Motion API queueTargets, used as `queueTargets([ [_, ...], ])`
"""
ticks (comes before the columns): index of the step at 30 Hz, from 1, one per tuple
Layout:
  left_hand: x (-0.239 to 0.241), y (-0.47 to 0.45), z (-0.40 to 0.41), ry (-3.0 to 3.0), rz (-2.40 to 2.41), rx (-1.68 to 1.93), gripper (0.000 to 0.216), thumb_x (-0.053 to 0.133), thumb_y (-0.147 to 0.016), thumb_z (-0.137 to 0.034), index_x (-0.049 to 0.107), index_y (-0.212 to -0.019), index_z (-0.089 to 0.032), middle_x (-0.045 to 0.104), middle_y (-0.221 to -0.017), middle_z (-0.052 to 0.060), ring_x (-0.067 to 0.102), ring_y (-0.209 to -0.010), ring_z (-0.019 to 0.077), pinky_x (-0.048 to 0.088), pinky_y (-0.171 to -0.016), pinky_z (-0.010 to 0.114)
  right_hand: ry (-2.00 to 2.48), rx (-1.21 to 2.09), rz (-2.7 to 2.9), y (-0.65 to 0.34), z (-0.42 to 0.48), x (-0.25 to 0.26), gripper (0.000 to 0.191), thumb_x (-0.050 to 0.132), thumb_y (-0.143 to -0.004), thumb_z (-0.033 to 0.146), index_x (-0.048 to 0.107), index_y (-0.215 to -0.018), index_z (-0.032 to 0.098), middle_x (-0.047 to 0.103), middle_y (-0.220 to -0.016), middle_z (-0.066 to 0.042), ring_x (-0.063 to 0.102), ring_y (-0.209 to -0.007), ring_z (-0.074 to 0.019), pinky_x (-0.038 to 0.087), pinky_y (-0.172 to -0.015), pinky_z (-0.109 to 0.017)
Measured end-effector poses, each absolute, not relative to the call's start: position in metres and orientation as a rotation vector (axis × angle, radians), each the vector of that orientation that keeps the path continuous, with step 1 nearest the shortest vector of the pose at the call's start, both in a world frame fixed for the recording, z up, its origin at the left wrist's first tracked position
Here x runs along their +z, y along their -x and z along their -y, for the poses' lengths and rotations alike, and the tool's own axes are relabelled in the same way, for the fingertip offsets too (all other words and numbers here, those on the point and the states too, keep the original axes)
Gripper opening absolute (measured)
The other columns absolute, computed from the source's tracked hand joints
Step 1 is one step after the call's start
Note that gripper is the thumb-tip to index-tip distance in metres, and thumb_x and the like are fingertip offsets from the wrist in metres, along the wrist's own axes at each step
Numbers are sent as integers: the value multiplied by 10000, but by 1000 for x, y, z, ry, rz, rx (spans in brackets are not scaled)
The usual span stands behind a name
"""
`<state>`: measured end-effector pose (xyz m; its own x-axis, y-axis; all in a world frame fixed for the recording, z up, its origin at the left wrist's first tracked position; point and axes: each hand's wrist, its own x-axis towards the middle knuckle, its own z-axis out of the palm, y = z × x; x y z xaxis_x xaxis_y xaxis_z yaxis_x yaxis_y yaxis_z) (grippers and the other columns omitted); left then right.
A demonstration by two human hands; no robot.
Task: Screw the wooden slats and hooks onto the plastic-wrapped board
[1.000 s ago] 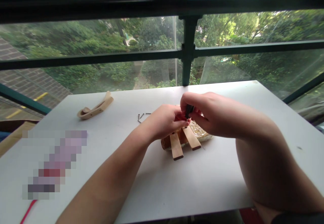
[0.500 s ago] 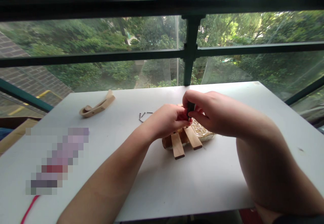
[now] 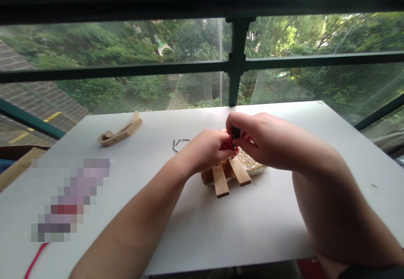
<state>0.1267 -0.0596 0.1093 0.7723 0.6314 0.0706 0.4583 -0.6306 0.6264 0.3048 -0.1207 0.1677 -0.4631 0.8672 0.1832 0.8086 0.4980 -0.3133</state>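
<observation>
My right hand is closed around the short black handle of a screwdriver, held upright over a small wooden piece with a woven top. Right beside it, my left hand has its fingers pinched together near the screwdriver's lower end; what they hold is hidden. Two flat wooden slats, a left slat and a right slat, stick out from the piece toward me. Several loose screws lie on the table just left of my left hand.
On the white table, a curved wooden part lies at the back left. A blurred-out purple item with a pink cord is at the left. Behind the table stand windows with a green frame. A cardboard box is beyond the left edge.
</observation>
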Motion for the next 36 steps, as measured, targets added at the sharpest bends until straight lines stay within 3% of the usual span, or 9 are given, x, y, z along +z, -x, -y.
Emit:
queueTargets([
  [32, 110, -127, 61, -2328, -819, 413, 169, 572, -852, -286, 709, -887, -193, 728, -866, 20, 658, -804, 173, 474, -702, 241, 1440, 306, 2375, -304, 119, 167, 79, 461, -854, 166, 477, -904, 224, 652, -813, -17, 541, -672, -129, 320, -607, -260],
  [36, 112, -127, 63, -2228, -821, 388, 156, 643, -792, -279, 710, -911, -203, 741, -879, 14, 672, -800, 172, 478, -689, 235, 1454, 304, 2376, -304, 121, 167, 46, 481, -860, 193, 470, -893, 224, 643, -785, -11, 523, -657, -128, 296, -591, -260],
])
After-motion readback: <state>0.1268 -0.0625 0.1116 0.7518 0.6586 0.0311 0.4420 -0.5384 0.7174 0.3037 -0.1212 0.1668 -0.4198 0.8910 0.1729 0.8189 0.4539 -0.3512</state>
